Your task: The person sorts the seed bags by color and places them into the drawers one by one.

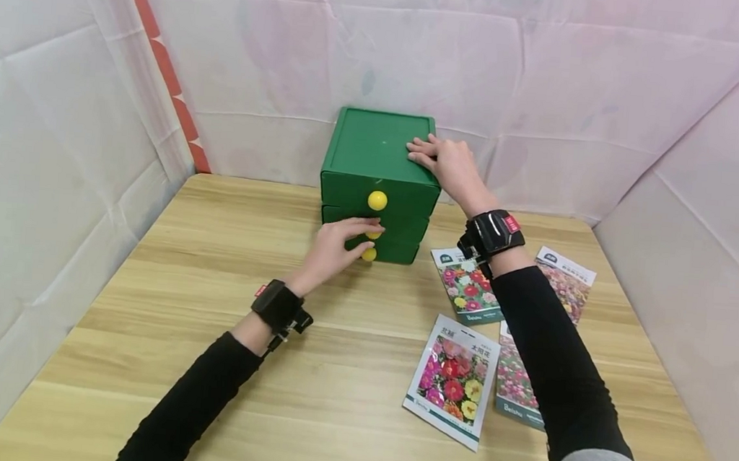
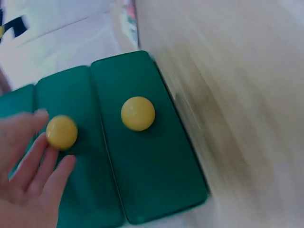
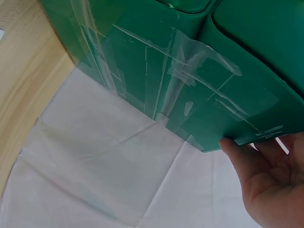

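A green three-drawer box [image 1: 376,151] stands at the back middle of the wooden table [image 1: 197,267], each drawer front bearing a yellow knob. My left hand [image 1: 351,235] reaches the middle knob [image 1: 374,235], thumb above and fingers below, pinching it. The left wrist view shows the left hand's fingertips [image 2: 45,154] against that middle knob [image 2: 61,132], with the bottom drawer's knob [image 2: 137,113] free beside it. My right hand [image 1: 443,160] lies flat on the box's top near its right edge. In the right wrist view its fingers [image 3: 266,166] meet the taped box edge [image 3: 190,71].
Several flower seed packets lie on the table to the right of the box: one near the front [image 1: 454,380], one by my right wrist [image 1: 469,287], others partly under my right forearm [image 1: 564,282]. White cloth walls [image 1: 58,126] enclose the table on three sides.
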